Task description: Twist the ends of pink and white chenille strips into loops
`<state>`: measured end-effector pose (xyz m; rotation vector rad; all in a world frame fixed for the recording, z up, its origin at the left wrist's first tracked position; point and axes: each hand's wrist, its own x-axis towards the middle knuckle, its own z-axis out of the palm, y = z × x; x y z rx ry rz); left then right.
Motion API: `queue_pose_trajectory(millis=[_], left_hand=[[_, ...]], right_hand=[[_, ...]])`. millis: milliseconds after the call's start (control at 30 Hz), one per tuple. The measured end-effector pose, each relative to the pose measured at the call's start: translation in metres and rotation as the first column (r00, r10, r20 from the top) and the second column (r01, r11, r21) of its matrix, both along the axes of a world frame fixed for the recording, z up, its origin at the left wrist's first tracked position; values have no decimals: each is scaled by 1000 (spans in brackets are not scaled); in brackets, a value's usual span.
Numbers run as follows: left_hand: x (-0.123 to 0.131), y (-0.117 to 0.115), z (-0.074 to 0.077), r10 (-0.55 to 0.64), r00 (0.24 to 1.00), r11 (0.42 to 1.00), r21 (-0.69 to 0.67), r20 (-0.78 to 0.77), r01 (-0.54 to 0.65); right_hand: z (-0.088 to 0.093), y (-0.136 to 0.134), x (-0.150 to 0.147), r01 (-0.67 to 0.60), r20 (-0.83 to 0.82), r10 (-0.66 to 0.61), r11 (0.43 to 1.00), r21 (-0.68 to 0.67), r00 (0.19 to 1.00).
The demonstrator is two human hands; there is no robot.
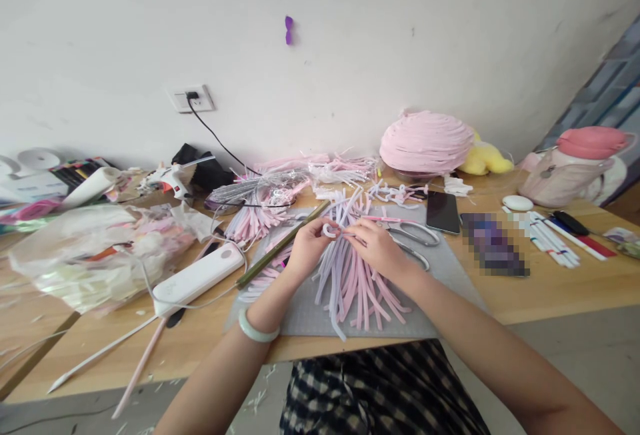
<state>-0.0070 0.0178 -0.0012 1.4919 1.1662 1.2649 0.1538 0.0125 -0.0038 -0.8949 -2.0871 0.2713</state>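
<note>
My left hand (311, 240) is closed on a whitish pipe cleaner (329, 230) bent into a small loop at the fingertips. Close beside it, my right hand (376, 244) pinches the other part of the same pipe cleaner between thumb and fingers. Beneath both hands, a spread of pink and lavender pipe cleaners (357, 292) lies on a grey cutting mat (425, 302). Scissors with grey handles (417, 234) rest just right of my right hand. An olive-green rod (270, 255) lies slantwise to the left of my left hand.
On the left are a white power strip (200, 278), a plastic bag of scraps (100, 255) and a glue gun (173, 182). Pink bundles (257, 218) and a large pink coil (425, 142) sit behind. A phone (443, 212), markers (553, 242) and a pitcher (570, 172) stand right.
</note>
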Motion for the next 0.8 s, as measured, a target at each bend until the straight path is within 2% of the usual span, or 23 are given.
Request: queue_pose_trajectory(millis=[100,200,300,367,500,633,733,800], left_hand=[[-1,2,-2,-15,997,999,29,-77,18],[-1,1,-2,-94,992,996,4,-86,94],[-1,-1,-2,-224,970,974,-44,-94,221],[0,-2,-2,-287,953,957,-75,-94,281],[1,-3,-3,-320,946,942,-127,-52,312],[4,-4,0,-273,962,954,-139,-25,267],[5,-5,3,-265,961,953,-133,77,274],[4,-5,4,-259,956,952,-127,140,277]], right_hand=[[-1,4,2,-55,7,55,998,29,998],[-2,8,3,-110,-41,111,994,13,993],[-1,10,2,-137,-120,123,984,-110,985],[-1,10,0,-98,-154,63,969,-226,986],[-2,10,-3,-11,-190,-77,905,-426,979],[-2,10,-3,-34,-263,-128,845,-534,956],[1,9,-2,-130,-374,-119,806,-577,920],[5,8,-2,-278,-514,-110,736,-617,851]])
